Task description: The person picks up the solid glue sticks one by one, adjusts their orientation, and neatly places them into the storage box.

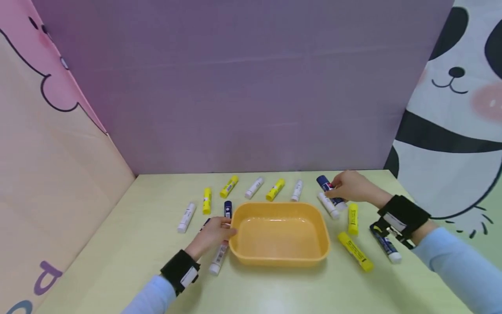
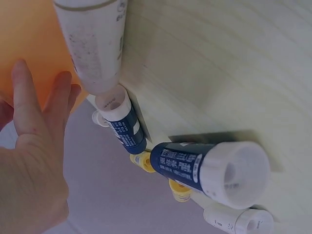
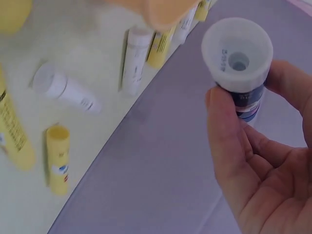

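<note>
Orange tray (image 1: 280,233) lies between the hands (image 1: 211,235) (image 1: 354,187), blue tube (image 3: 243,77) in the right.

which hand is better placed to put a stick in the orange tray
Probably the right hand: it pinches a blue stick beyond the orange tray. The left hand holds no stick and touches the tray's left side.

The sleeves (image 1: 459,266) were light blue, and the wide black wrist bands (image 1: 409,209) each had a white patch (image 1: 395,221).
</note>
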A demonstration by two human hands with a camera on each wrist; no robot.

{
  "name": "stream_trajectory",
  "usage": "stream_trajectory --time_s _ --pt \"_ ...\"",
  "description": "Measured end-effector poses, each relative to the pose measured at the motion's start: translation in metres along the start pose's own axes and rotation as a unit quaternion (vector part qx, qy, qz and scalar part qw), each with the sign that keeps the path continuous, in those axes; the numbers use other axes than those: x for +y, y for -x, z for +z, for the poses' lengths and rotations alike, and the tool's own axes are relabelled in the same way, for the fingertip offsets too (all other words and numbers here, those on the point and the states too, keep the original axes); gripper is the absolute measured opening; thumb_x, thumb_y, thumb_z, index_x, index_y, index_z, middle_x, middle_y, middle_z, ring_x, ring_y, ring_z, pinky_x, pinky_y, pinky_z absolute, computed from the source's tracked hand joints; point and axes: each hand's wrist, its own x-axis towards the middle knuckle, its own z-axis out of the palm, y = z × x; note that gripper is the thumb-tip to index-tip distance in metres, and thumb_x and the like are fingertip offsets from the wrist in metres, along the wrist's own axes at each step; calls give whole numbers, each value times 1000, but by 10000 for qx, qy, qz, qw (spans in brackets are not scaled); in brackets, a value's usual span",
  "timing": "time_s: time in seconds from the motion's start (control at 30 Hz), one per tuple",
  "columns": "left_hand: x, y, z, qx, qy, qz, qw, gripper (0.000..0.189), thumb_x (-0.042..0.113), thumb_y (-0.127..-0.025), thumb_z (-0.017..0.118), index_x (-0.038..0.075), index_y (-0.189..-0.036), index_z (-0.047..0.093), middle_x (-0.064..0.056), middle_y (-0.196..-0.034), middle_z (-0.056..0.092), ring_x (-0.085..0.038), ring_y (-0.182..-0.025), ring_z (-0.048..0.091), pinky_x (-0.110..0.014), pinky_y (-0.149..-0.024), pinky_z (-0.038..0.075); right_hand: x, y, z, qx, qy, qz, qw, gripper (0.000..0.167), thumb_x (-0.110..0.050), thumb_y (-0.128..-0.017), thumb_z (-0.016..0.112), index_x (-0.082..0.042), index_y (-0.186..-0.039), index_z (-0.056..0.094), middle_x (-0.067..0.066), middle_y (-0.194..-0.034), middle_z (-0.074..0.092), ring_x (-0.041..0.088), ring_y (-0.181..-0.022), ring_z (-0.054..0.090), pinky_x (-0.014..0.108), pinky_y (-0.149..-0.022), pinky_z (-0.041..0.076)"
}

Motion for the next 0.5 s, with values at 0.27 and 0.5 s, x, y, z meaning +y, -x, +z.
stream_trajectory --time_s 0.27,0.5 --pt "-1 -2 2 47 -94 -30 9999 41 13 -87 58 -1 -126 51 -11 -104 64 -16 -78 63 -28 -68 55 -33 0 27 -243 112 175 9995 38 -27 -80 69 4 -100 62 7 -79 64 14 -60 58 25 -58 53" --pt "-3 -2 2 111 -176 16 9998 42 14 -87 59 0 -125 51 -10 -104 63 -15 -77 62 -28 -68 55 -47 -3 58 -487 23 373 9981 28 -29 -77 72 -4 -88 65 3 -74 60 12 -60 57 22 -55 51"
